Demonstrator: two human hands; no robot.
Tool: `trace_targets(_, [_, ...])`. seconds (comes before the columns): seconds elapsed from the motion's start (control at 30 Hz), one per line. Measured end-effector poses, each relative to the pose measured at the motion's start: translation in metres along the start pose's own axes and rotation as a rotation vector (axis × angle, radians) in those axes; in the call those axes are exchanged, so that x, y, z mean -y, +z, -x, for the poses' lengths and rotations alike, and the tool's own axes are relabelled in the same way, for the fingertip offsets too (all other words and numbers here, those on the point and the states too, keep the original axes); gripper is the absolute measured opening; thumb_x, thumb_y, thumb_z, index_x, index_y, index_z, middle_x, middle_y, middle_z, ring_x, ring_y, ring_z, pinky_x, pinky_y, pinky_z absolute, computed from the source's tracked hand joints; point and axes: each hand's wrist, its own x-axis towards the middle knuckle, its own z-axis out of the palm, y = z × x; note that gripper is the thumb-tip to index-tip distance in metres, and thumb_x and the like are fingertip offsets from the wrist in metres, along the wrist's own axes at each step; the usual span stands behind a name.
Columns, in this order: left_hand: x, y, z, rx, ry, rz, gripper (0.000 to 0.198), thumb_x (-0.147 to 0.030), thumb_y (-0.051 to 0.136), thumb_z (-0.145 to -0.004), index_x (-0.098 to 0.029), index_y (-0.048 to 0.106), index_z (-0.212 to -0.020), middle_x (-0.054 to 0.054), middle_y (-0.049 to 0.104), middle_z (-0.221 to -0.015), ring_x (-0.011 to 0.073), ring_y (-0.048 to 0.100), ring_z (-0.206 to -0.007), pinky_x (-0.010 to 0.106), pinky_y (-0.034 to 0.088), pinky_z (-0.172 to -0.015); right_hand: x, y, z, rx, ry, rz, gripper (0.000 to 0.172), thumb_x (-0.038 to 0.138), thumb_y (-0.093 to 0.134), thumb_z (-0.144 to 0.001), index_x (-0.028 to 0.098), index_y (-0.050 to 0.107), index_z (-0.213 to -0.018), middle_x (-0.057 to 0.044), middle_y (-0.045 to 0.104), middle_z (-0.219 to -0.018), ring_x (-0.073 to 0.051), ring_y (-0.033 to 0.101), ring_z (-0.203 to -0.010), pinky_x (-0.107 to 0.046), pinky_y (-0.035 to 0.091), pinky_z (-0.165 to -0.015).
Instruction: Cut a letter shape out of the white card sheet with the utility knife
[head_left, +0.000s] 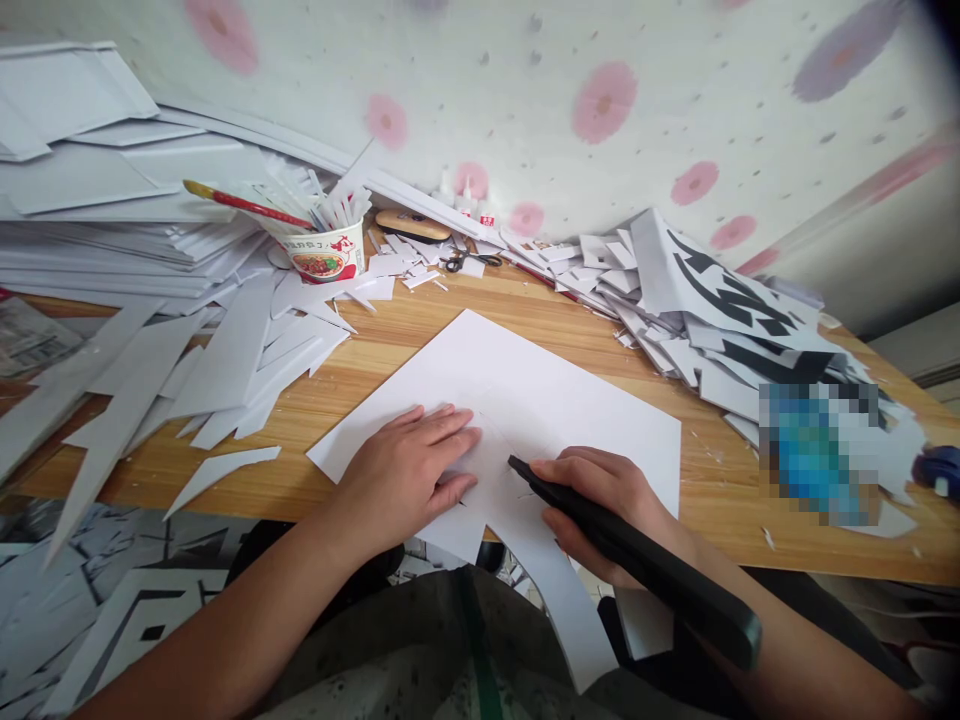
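A large white foam board (pixel 585 400) lies on the wooden table, its near edge cut into a curve with a strip hanging over the table's edge. My left hand (pixel 412 460) rests flat on the board, fingers stretched out, holding nothing. My right hand (pixel 607 490) is wrapped round a long black cutting tool (pixel 637 555), whose narrow tip points to the upper left, over the board. The tool's blade cannot be made out. Faint lines and a few short dark marks show on the board between my hands.
Stacked white boards (pixel 112 250) and pointed offcuts (pixel 247 370) crowd the left. A paper bowl (pixel 326 250) holding white strips and a brush stands behind, near black scissors (pixel 474 262) and small bottles (pixel 466 200). Scraps and a black-printed sheet (pixel 667 270) pile up on the right.
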Motion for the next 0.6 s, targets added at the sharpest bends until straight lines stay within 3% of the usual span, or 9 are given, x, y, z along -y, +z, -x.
trace_targets(0.23, [0.0, 0.0, 0.001, -0.003, 0.014, -0.017, 0.038, -0.038, 0.056, -0.091, -0.025, 0.056, -0.128, 0.006, 0.055, -0.14, 0.0254, 0.054, -0.128, 0.048, 0.049, -0.107, -0.003, 0.003, 0.003, -0.011, 0.033, -0.049, 0.031, 0.015, 0.054, -0.081, 0.019, 0.057, -0.111, -0.003, 0.063, -0.074, -0.016, 0.06, -0.064, -0.027, 0.05, -0.059])
trace_targets(0.33, [-0.002, 0.0, 0.002, 0.007, 0.029, -0.051, 0.038, -0.034, 0.052, -0.093, -0.028, 0.054, -0.13, 0.006, 0.053, -0.141, 0.0265, 0.052, -0.129, 0.05, 0.049, -0.106, -0.013, -0.003, 0.002, -0.048, 0.158, -0.17, 0.025, 0.019, 0.06, -0.081, 0.022, 0.064, -0.105, -0.005, 0.071, -0.084, -0.018, 0.067, -0.074, -0.028, 0.054, -0.067])
trace_targets(0.47, [-0.004, -0.002, 0.002, 0.02, 0.033, -0.081, 0.04, -0.03, 0.052, -0.093, -0.031, 0.051, -0.133, 0.004, 0.051, -0.143, 0.0277, 0.05, -0.132, 0.052, 0.05, -0.105, -0.029, -0.015, -0.013, -0.196, 0.307, -0.371, 0.016, 0.026, 0.064, -0.079, 0.021, 0.069, -0.094, -0.004, 0.073, -0.084, -0.019, 0.069, -0.073, -0.029, 0.055, -0.066])
trace_targets(0.6, [-0.006, -0.004, 0.002, 0.026, 0.02, -0.08, 0.04, -0.026, 0.051, -0.092, -0.031, 0.052, -0.132, 0.004, 0.051, -0.143, 0.0283, 0.047, -0.134, 0.052, 0.048, -0.107, -0.044, -0.009, -0.029, -0.219, 0.342, -0.445, 0.024, 0.03, 0.067, -0.082, 0.02, 0.067, -0.104, -0.005, 0.074, -0.094, -0.02, 0.07, -0.084, -0.034, 0.057, -0.075])
